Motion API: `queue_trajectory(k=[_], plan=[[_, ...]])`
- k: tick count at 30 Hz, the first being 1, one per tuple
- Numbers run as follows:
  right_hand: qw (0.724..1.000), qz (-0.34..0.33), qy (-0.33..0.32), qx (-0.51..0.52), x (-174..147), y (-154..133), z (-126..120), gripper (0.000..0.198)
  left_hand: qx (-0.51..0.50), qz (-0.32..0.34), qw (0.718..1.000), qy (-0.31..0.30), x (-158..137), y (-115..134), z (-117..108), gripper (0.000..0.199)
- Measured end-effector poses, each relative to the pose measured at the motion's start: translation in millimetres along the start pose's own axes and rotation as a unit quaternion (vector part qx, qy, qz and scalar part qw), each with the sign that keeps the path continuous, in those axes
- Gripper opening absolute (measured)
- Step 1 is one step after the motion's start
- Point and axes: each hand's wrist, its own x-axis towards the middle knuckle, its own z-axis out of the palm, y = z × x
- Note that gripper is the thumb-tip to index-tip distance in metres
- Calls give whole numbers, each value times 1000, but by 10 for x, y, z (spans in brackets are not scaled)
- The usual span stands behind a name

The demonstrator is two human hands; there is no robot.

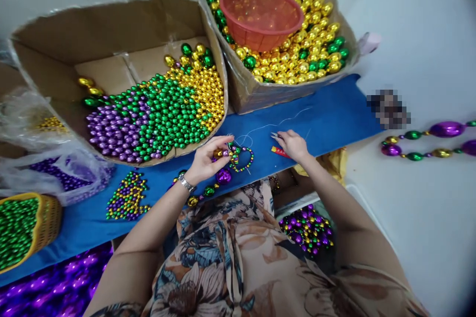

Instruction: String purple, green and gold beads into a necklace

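My left hand (208,159) is closed, thumb and fingers pinching a bead string (243,164) of small green, gold and purple beads. Part of the string lies in a loop on the blue cloth. Below the hand, a strand of larger beads (223,176) runs along the table edge. My right hand (293,144) is closed around small thread snips (275,135), whose pointed metal tips face left. Beside it lies a flat red-and-yellow piece (280,151), partly under the hand. A thin white thread (277,125) curls across the cloth between and above my hands.
A cardboard box (111,20) of sorted beads stands at the left. Behind, another box (256,96) holds gold and green beads and a red basket (262,34). Loose beads (127,195) and a yellow basket (50,220) are left on the blue table (327,109).
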Motion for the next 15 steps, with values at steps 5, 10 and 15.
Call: queue_trajectory(k=[5, 10, 15], plan=[[996, -80, 39, -12, -226, 156, 54, 42, -18, -13, 1000, 11, -2, 2, -7, 50], [995, -92, -42, -19, -447, 134, 65, 40, -52, -28, 998, 15, 2, 7, 4, 52], [976, -150, -19, 155, -434, -263, -175, 33, -75, -29, 997, -7, 29, 57, 46, 51]])
